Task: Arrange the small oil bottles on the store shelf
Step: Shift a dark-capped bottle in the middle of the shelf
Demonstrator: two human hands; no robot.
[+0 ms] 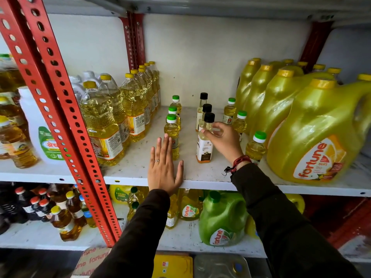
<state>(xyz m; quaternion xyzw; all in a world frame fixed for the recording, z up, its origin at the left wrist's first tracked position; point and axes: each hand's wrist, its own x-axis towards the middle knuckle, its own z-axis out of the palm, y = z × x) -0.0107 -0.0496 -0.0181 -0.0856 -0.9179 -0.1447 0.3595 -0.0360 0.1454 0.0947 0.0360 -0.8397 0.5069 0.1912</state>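
Even light, edges warped, blurred

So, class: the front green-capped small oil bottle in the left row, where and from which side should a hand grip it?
Grip the front green-capped bottle round its narrow upper body below the cap, coming from the open front right. It stands upright, big bottles crowd its left, and the left hand lies flat at its base.

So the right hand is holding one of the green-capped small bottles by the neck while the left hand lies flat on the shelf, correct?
Not quite: in the head view the right hand grips a black-capped bottle by the neck. The left hand does lie flat on the shelf.
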